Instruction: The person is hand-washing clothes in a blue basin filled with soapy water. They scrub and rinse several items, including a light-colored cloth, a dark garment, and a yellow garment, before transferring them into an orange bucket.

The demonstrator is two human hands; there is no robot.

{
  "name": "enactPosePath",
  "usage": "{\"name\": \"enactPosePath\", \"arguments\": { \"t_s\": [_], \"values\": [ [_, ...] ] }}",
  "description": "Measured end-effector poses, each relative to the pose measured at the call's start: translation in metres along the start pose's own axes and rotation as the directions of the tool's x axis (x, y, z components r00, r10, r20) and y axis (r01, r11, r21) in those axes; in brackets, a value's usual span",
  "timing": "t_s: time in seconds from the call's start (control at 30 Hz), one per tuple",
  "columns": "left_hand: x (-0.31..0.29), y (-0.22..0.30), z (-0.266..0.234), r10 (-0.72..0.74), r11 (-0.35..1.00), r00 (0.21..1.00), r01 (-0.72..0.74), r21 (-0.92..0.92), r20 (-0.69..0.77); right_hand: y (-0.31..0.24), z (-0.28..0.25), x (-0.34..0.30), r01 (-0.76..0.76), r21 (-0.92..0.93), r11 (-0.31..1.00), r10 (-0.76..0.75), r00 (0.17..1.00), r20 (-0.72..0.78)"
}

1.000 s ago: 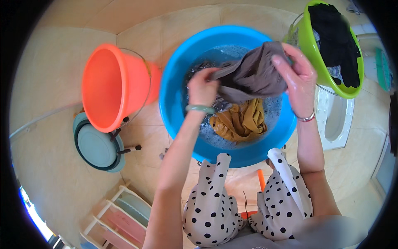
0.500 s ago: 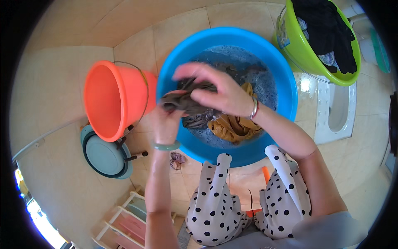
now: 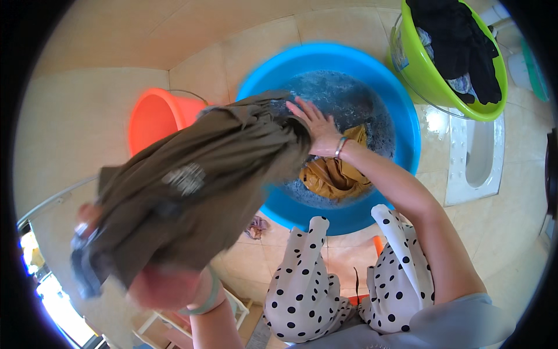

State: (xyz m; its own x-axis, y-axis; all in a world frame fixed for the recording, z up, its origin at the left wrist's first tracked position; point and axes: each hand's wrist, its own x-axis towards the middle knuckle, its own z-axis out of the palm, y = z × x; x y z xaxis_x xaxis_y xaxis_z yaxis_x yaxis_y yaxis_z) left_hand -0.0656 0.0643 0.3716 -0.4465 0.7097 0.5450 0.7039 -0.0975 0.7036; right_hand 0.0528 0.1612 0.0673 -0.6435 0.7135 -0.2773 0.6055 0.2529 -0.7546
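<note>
A wet dark brown garment (image 3: 203,168) with a white print is stretched in the air from the lower left to the tub's left side. My left hand (image 3: 168,288), blurred, grips its lower-left end, with fingertips showing at the far edge. At the other end my right hand (image 3: 318,129) has its fingers spread over the tub, beside the garment's edge; whether it touches the cloth I cannot tell. Below it a mustard-yellow cloth (image 3: 334,177) lies bunched in the soapy water of the large blue tub (image 3: 401,192). Something dark lies under the water.
An orange bucket (image 3: 152,122), partly behind the garment, is left of the tub. A lime-green bucket (image 3: 407,55) with dark clothes (image 3: 456,46) stands far right, near a white squat toilet (image 3: 476,157). A small crumpled cloth (image 3: 256,227) lies before the tub; a white rack (image 3: 232,305) is lower left.
The brown garment, bunched between both hands over the tub before, is now spread out. My left hand has swung down and left with it. My right hand has moved slightly down and right, fingers spread.
</note>
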Motion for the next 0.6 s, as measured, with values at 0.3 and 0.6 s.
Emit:
{"name": "enactPosePath", "arguments": {
  "t_s": [0.3, 0.6],
  "values": [
    [0.034, -0.029, -0.059, -0.215, 0.724, 0.976, 0.168, -0.669, 0.012, 0.014, -0.001, 0.020, 0.010, 0.992, 0.126, 0.276, 0.960, -0.045],
    [-0.068, -0.220, 0.048, -0.498, 0.807, 0.724, 0.588, -0.049, 0.477, 0.080, -0.049, 0.036, 0.130, 0.132, 0.983, -0.087, 0.953, -0.289]
  ]
}}
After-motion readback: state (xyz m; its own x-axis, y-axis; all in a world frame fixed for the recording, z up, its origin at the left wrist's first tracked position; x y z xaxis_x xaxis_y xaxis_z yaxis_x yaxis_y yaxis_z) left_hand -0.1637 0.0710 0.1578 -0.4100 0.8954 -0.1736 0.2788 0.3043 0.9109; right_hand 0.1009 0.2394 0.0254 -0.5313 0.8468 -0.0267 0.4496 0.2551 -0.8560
